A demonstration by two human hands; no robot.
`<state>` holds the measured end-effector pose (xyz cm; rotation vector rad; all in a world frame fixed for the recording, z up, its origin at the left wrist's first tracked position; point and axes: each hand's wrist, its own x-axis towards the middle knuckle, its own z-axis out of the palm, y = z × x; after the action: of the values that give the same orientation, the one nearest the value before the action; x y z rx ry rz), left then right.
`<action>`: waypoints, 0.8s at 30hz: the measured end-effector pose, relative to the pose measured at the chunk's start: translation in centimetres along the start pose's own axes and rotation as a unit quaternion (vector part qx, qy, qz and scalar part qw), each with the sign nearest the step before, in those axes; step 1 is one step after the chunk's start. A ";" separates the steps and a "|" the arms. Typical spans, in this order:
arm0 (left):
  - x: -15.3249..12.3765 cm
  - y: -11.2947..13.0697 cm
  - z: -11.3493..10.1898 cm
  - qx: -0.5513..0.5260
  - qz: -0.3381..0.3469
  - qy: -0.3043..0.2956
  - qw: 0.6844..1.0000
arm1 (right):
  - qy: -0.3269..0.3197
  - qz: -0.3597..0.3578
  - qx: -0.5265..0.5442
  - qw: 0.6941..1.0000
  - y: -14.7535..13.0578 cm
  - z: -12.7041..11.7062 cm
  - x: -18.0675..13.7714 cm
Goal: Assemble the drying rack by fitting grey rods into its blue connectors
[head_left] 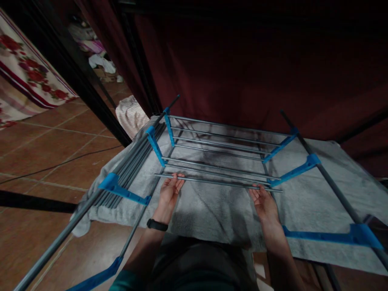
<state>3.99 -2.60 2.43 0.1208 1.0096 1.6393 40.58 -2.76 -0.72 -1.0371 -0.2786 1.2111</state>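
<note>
On the left, a long grey metal pole point(60, 239) carries blue plastic brackets; beside it a bundle of grey metal tubes point(130, 167) lies on the grey cloth point(206, 214). The left hand point(170, 192), with a black wristband point(157, 225), has its grip pinched on a thin grey metal rod point(212, 182), near the left end. This rod is held crosswise above the cloth, just nearer to the person than the fixed crossbars point(218, 143). The right hand point(264, 202) has its fingertips grasping the same rod near its right end.

0 readable texts, labels, brands, numbers or signs. Blue brackets point(129, 194), metal rod point(216, 182), black wristband point(157, 225), grey towel point(206, 214): 0 legible marks. Flowered cloth point(35, 76), far left: pattern only, 0 letters. Dim clutter point(102, 63), far left: too small to tell.
</note>
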 end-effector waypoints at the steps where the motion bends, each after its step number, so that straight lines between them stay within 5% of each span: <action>1: -0.1 -0.2 0.0 0.002 -0.004 0.002 1.000 | 0.000 0.004 -0.001 1.000 0.2 -0.3 0.1; 24: -0.8 -3.5 -1.6 0.055 -0.020 -0.037 0.998 | 0.027 0.039 -0.020 0.999 3.9 -3.5 0.4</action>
<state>5.97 -4.22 -0.53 0.2320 1.0385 1.5321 40.60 -4.27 -5.73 -1.1229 -0.2236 1.2508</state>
